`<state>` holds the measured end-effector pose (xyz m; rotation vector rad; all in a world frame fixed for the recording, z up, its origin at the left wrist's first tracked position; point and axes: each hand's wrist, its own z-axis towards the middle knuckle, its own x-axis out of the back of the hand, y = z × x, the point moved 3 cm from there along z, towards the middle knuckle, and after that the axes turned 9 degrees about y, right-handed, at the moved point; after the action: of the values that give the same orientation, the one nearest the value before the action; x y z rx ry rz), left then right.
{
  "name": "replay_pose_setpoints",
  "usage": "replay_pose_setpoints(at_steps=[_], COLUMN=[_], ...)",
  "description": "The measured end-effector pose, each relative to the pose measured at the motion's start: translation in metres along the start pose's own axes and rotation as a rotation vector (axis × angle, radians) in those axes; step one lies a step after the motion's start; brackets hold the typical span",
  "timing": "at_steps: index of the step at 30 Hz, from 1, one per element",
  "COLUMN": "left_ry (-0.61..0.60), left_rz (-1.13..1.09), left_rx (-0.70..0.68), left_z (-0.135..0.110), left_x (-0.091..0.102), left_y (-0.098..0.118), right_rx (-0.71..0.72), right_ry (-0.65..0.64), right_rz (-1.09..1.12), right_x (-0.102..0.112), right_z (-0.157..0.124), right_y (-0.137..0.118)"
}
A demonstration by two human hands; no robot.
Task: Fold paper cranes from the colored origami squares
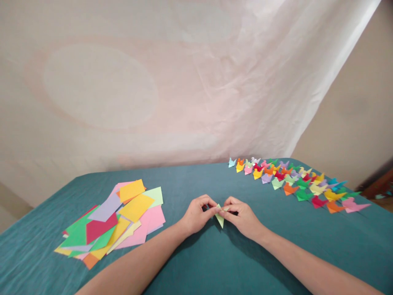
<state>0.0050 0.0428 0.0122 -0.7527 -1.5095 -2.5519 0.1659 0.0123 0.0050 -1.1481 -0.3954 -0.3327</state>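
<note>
A small pale green folded paper [220, 221] is held between both hands at the middle of the table, its pointed end hanging downward. My left hand [199, 214] pinches it from the left with thumb and forefinger. From the right, my right hand [242, 217] grips its upper part the same way, the thumbs nearly meeting. The fingertips hide much of the paper's upper folds.
Loose sheets of coloured paper [135, 207] lie in an overlapping heap on the left. Rows of small folded paper birds [289, 189] stand at the right. A teal cloth [190, 266] covers the table; a pale curtain [184, 90] hangs behind it.
</note>
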Motion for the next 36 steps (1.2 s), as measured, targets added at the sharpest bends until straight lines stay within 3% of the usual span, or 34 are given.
replay_pose_setpoints(at_steps=[36], left_ry=[-0.054], left_rz=[0.083], left_rx=[0.031], left_z=[-0.0005], left_x=[0.0000], left_y=[0.0062], right_rx=[0.034], right_ry=[-0.002], right_rz=[-0.032], right_x=[0.0056], right_z=[-0.0006], right_y=[-0.0085])
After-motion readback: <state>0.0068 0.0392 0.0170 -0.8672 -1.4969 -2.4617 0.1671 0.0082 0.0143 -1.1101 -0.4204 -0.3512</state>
